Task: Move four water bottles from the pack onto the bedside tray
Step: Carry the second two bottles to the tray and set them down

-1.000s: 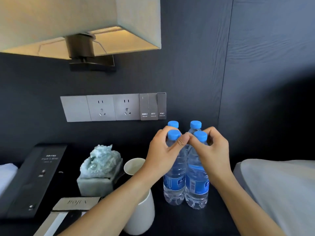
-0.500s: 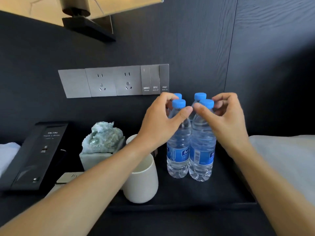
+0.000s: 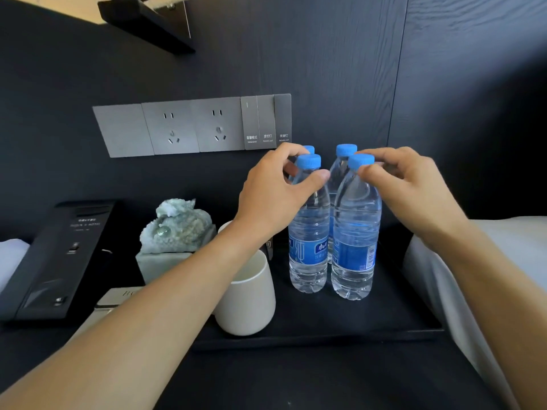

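Several clear water bottles with blue caps and blue labels stand upright in a tight cluster on the black bedside tray (image 3: 325, 335). My left hand (image 3: 272, 196) pinches the neck of the front left bottle (image 3: 309, 250), thumb in front and fingers behind. My right hand (image 3: 414, 190) holds the neck of the front right bottle (image 3: 353, 250) just under its cap. Behind them, the back left bottle (image 3: 309, 148) shows only its cap, and the back right bottle (image 3: 345, 150) shows its cap and shoulder. No pack is in view.
A white cup (image 3: 245, 300) stands on the tray's left part, under my left forearm. Left of it sit a pale green stone ornament (image 3: 177, 226) and a black console (image 3: 59, 255). A socket panel (image 3: 192, 125) is on the dark wall. White bedding (image 3: 503, 261) lies to the right.
My thumbs, touching over the front caps a second ago, have drawn apart. The view has tilted down, showing the tray's front edge. The bottles stay in place.
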